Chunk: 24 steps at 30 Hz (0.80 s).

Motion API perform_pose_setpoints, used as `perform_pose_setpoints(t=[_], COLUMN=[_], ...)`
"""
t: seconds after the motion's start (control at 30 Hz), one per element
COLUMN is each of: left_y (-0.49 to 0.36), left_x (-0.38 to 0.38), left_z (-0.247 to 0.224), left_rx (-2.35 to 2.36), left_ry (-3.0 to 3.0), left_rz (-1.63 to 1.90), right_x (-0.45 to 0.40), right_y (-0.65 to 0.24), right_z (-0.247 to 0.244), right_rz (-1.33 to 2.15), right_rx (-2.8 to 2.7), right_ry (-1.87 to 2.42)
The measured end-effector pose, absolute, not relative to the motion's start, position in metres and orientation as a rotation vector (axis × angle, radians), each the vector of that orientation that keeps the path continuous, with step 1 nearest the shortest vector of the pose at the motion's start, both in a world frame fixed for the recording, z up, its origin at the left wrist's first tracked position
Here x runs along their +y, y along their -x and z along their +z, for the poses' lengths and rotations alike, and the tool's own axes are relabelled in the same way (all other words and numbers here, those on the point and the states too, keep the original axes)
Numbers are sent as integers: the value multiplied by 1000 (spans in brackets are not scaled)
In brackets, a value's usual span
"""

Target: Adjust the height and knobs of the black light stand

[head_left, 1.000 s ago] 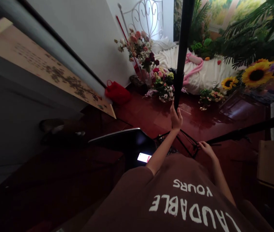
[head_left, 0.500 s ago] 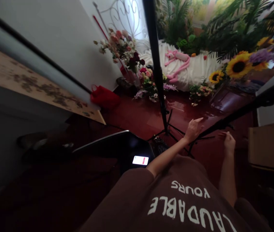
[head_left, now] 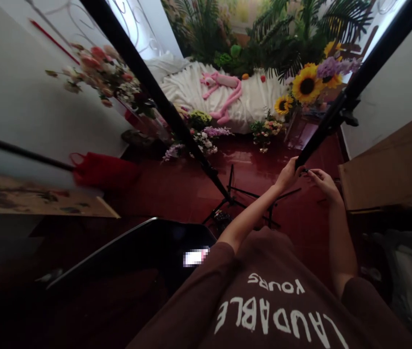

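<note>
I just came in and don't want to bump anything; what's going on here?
A person is handling a black pole that runs toward the picture's upper right. Their left hand is wrapped around its lower part, and the right hand has its fingertips at a small dark part beside it, possibly a knob. A second black pole stands to the left, untouched, its legs spread on the red floor.
</note>
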<state>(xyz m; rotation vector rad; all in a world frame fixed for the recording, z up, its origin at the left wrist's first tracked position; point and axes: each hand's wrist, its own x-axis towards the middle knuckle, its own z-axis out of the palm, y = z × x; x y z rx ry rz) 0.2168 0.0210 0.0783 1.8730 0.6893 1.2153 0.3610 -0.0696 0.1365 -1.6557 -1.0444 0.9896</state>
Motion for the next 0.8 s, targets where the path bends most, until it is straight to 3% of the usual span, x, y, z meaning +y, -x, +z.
perform_pose_setpoints(t=[0.23,0.6,0.8], left_y=[-222,-225,-225], left_x=[21,18,19], left_z=[75,75,73], left_rx=[742,738,745], left_ry=[-1848,-1824,-1810], left_rz=[1279,1298,1288], right_x=[-68,-55,-54], right_y=[-362,-362,-339], right_z=[131,110,179], right_rz=[959,572,346], right_rx=[-1013,-1102,-1250], right_ry=[1526,1493,1328])
